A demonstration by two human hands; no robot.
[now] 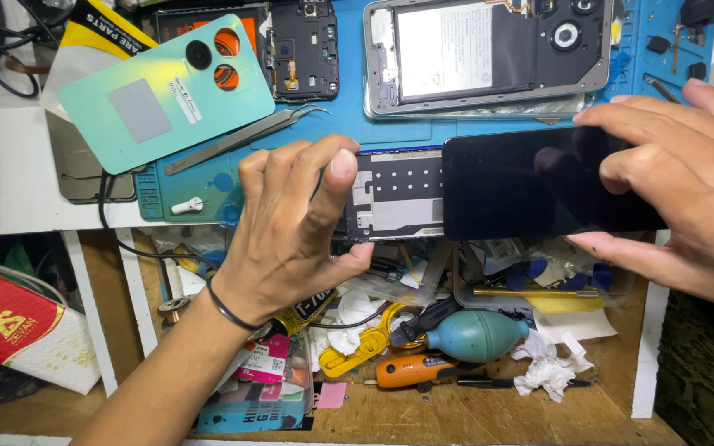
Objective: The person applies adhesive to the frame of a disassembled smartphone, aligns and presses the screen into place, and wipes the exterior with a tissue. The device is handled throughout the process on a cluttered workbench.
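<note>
Nearest, below the bench edge, an open drawer holds loose tools where they are easy to grab: a teal air blower, an orange screwdriver, yellow pliers and crumpled tissue; a red packet lies off to the left.

Above the drawer, both hands work on one phone, held flat over the front edge of the bench; the left hand has its fingers curled, with the thumb and fingertips gripping the end of the phone frame, so the bare metal side stays put; the right hand grips the black screen by its long edges, thumb below and fingers on top, likely so the glass face stays free of fingerprints; the screen covers the right part of the frame, and only the left part shows.

Farther back lies the blue mat, which keeps small parts from sliding about; metal tweezers rest on it within reach; a mint green back cover sits inside-up at the left, partly off the mat; a second opened phone, its battery showing, waits at the far edge.
</note>
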